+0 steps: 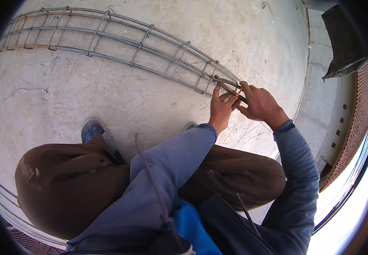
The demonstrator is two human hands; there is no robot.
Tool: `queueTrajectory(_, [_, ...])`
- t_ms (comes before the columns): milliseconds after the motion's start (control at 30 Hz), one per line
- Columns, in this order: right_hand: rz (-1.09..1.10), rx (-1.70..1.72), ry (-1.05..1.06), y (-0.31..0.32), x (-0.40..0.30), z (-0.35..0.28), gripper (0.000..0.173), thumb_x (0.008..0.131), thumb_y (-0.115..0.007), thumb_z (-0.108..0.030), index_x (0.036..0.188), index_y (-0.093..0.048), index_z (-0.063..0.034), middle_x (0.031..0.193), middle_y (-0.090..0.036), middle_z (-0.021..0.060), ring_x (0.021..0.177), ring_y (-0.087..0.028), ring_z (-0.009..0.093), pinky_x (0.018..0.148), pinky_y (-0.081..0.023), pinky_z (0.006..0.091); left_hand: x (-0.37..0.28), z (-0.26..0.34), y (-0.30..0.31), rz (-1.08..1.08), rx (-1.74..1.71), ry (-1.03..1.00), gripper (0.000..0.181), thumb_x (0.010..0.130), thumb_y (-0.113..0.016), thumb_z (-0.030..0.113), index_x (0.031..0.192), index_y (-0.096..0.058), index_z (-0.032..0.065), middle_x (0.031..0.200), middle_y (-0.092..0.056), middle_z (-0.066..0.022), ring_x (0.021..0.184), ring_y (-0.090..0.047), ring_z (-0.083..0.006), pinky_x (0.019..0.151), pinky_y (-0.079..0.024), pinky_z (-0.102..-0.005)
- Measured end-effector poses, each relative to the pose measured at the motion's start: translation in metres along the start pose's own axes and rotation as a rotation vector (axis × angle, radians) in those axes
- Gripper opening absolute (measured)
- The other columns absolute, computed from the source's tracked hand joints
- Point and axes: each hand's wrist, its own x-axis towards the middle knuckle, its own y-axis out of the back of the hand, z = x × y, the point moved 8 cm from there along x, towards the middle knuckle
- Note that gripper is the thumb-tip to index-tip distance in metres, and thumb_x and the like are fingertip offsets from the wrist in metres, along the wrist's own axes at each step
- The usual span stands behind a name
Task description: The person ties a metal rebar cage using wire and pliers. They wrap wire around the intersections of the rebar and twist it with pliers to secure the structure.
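Note:
A pair of end-cutting pincers (226, 83) with dark handles and orange bands is in my right hand (262, 103). Its jaws meet a bar near the right end of a rebar cage (144, 46), made of long steel bars and wire-tied stirrups. My left hand (219, 111) is just below the pincers, its index finger raised towards the jaws. The left thumb and other fingers lie close to the lower handle; whether they grip it or a thin wire is hidden.
The cage lies on a rough concrete floor (60, 105). A loose bent wire (23, 90) lies at the left and another wire scrap (268, 7) at the top. My boot (92, 129) is planted below the cage. A dark sheet (343, 44) hangs beyond the floor's right edge, near a tiled roof (346, 140).

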Motion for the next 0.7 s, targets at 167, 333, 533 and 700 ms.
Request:
queueTrajectory(167, [-0.296, 0.009, -0.085, -0.029, 0.016, 0.039, 0.057, 0.089, -0.089, -0.024, 0.129, -0.061, 0.0044, 0.101, -0.078, 0.0254, 0.083, -0.08, 0.04, 0.073, -0.064, 0.0499, 0.014, 0.002, 0.005, 0.041, -0.224, 0.037, 0.049, 0.113, -0.064, 0.027, 0.154, -0.046, 0.0059, 0.132, -0.068, -0.0151, 0.104, -0.075, -0.0253, 0.092, -0.063, -0.0361])
queueTrajectory(333, [-0.727, 0.992, -0.403, -0.052, 0.009, 0.042, 0.048, 0.096, -0.084, -0.008, 0.135, -0.06, 0.0037, 0.102, -0.079, 0.015, 0.085, -0.081, 0.024, 0.074, -0.066, 0.04, 0.041, -0.005, -0.003, 0.066, -0.16, 0.182, 0.042, 0.113, -0.067, 0.046, 0.11, -0.06, 0.0038, 0.096, -0.074, -0.0102, 0.098, -0.077, -0.0266, 0.083, -0.061, -0.038])
queueTrajectory(533, [-0.445, 0.099, -0.198, -0.013, 0.014, 0.025, 0.086, 0.08, -0.099, -0.032, 0.145, -0.055, 0.0027, 0.11, -0.077, 0.0225, 0.089, -0.08, 0.038, 0.079, -0.065, 0.0485, 0.058, -0.005, -0.02, 0.318, -0.272, 0.108, 0.042, 0.116, -0.064, 0.038, 0.1, -0.055, 0.0002, 0.084, -0.067, -0.0128, 0.07, -0.075, -0.0279, 0.065, -0.062, -0.0346])
queueTrajectory(700, [0.23, -0.571, -0.022, -0.006, -0.009, 0.02, 0.058, 0.093, -0.079, -0.019, 0.146, -0.06, -0.0062, 0.107, -0.067, 0.0059, 0.093, -0.067, 0.024, 0.079, -0.053, 0.0408, 0.048, 0.009, -0.044, 0.431, -0.391, 0.112, 0.045, 0.117, -0.061, 0.04, 0.102, -0.056, -0.0025, 0.088, -0.064, -0.0117, 0.076, -0.073, -0.0238, 0.065, -0.062, -0.0308])
